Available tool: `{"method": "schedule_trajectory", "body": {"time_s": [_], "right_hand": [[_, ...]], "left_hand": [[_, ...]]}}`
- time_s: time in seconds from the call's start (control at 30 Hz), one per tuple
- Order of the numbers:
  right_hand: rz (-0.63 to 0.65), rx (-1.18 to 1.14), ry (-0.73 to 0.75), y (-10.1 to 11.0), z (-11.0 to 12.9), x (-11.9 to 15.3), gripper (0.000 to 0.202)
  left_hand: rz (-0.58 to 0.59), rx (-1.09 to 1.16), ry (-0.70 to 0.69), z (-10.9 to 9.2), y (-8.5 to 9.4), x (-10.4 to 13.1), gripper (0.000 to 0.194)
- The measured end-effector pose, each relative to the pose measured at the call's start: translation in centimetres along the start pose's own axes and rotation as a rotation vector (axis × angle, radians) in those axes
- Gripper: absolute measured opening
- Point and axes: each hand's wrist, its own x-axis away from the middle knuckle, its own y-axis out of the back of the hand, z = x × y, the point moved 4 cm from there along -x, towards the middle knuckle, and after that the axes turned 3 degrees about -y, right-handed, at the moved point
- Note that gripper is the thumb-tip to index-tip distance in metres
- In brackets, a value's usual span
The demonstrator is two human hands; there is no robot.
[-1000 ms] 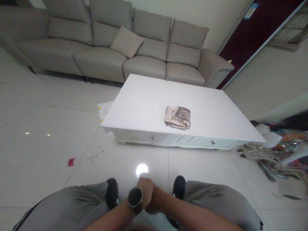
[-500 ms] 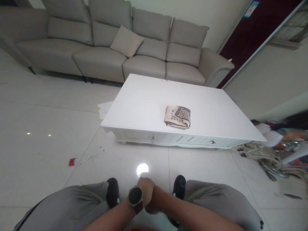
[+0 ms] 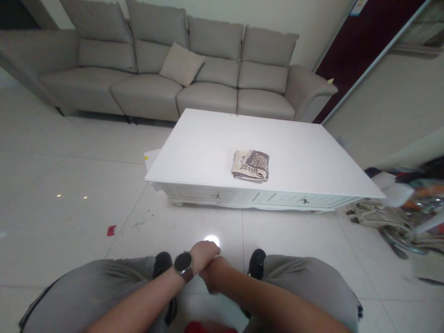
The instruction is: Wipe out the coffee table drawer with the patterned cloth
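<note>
My left hand (image 3: 205, 254), with a dark round watch (image 3: 183, 263) on its wrist, touches my right hand (image 3: 213, 274) between my knees. Both look closed, with their fingers pressed together and partly hidden. I see nothing held in either. Beyond them, a folded brown and cream patterned towel (image 3: 250, 165) lies near the front edge of a white coffee table (image 3: 194, 152). Neither hand reaches the towel or the table.
A long grey sofa (image 3: 208, 95) with a beige cushion (image 3: 182, 64) stands behind the table. A jumble of items (image 3: 391, 219) sits on the floor at right. A small red scrap (image 3: 111, 230) lies on the tiles at left.
My left hand has shifted slightly up and over, and my wrists have spread a little apart. The view has tilted slightly; the towel rests in the same place on the table.
</note>
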Motion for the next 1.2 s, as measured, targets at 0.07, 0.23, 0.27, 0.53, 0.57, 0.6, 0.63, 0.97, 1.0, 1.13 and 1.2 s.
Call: {"method": "schedule_trajectory", "body": {"time_s": [0.07,0.23,0.27,0.53,0.57,0.6,0.63,0.97,1.0,1.13,1.2], "right_hand": [[-0.07,0.011,0.033,1.1,0.4,0.8,0.02],[-0.271,0.011,0.216,4.4,1.4,3.4,0.023],[-0.278,0.023,0.233,4.8,1.5,3.9,0.024],[-0.139,0.033,0.153,5.5,1.6,5.5,0.027],[-0.141,0.038,0.169,5.6,1.8,5.7,0.028],[-0.145,0.044,0.183,5.6,2.0,5.8,0.028],[-0.151,0.048,0.192,5.7,2.1,5.9,0.027],[-0.085,0.044,0.089,5.7,1.1,6.7,0.026],[-0.079,0.034,0.056,5.9,0.7,6.7,0.028],[-0.036,-0.026,-0.126,7.9,-2.1,7.4,0.034],[-0.121,-0.047,-0.222,9.6,-3.8,8.1,0.034]], "left_hand": [[0.007,-0.021,-0.034,0.7,1.1,-0.4,0.041],[-0.081,0.011,-0.137,2.4,3.9,-2.8,0.061],[-0.099,0.01,-0.133,2.7,4.4,-3.5,0.064],[-0.424,0.055,0.236,5.5,7.6,-9.8,0.063],[-0.413,0.053,0.295,6.0,7.7,-10.4,0.065],[-0.389,0.05,0.339,6.6,7.6,-11.0,0.067],[-0.365,0.049,0.37,7.1,7.6,-11.6,0.069],[-0.302,0.045,0.371,9.0,7.5,-13.4,0.071],[-0.301,0.04,0.371,9.0,7.5,-13.4,0.07],[-0.297,0.014,0.375,8.8,6.8,-12.8,0.067],[-0.295,0.002,0.379,8.5,6.2,-12.3,0.069]]}}
